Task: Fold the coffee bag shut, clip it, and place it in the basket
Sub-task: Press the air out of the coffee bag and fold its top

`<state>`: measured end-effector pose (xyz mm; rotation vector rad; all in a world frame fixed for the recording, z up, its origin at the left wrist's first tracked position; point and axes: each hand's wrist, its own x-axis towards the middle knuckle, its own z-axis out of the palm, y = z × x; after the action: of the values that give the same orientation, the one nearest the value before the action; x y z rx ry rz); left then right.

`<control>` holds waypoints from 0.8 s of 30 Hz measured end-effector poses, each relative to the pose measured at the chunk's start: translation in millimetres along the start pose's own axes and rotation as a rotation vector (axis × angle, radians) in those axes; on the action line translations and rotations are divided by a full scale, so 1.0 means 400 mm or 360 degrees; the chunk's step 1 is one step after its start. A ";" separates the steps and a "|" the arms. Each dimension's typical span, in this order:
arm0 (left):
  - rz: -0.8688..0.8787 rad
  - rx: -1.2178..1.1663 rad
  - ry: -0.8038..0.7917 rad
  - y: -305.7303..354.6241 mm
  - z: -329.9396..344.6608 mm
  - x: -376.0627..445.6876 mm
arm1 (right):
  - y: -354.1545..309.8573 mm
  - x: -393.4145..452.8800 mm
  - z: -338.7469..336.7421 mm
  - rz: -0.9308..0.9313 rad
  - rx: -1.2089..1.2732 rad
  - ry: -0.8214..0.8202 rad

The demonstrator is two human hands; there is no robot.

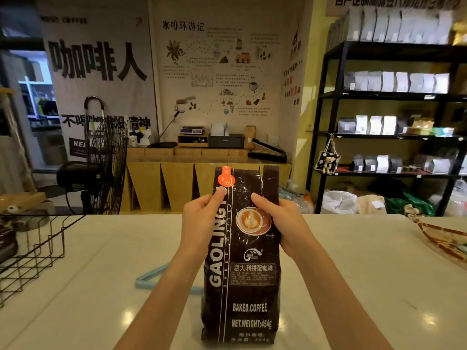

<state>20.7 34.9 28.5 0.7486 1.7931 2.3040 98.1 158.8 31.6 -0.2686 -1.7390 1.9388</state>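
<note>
The tall, dark brown glossy plastic coffee bag (242, 261) is held upright between both hands, its base set on the white glossy table (353, 274). The left hand (202, 221) is clamped on the bag's left edge, thumb pressed flat against the front just under the orange round sticker (225, 179). The right hand (283, 223) is closed on the right edge at about the same height, thumb laid across the front beside the printed coffee cup picture. The two hands are kept apart by the width of the bag. Above the thumbs, the bag's flat, crimped top stands straight up, unfolded. Below and left of the left forearm, a light blue plastic clip (154, 276) lies on the table, partly hidden by that arm. Well out to the left of the left hand, the black wire basket (38, 248) is seen at the table's edge.
</note>
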 end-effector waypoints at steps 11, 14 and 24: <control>0.0311 0.0167 0.0027 0.011 -0.009 -0.021 | -0.019 -0.021 0.008 -0.0111 -0.0198 -0.0120; 0.0379 0.0194 -0.0125 0.020 -0.016 -0.018 | -0.026 -0.020 0.004 -0.0180 -0.0112 0.0025; 0.0418 0.0133 -0.0220 0.026 -0.017 -0.021 | -0.030 -0.025 0.001 -0.0340 -0.0228 0.0180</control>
<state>27.0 22.9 34.6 1.1912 1.8348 2.2722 109.2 154.0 41.6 -0.2282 -1.7574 1.6212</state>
